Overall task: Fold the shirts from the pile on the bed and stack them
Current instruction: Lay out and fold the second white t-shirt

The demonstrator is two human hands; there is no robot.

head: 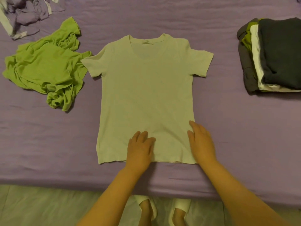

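White cotton lies flat under my palms: the white shirt point(146, 95) is spread face up in the middle of the purple bed point(228, 128), collar away from me. My left hand point(140, 149) and right hand point(201, 142) both rest with fingers straight on the lower hem, gripping nothing, pressing the cloth smooth so the folds should come out even. A crumpled green shirt point(44, 70) waits at my left; the folded stack point(273, 56) sits well apart at my right.
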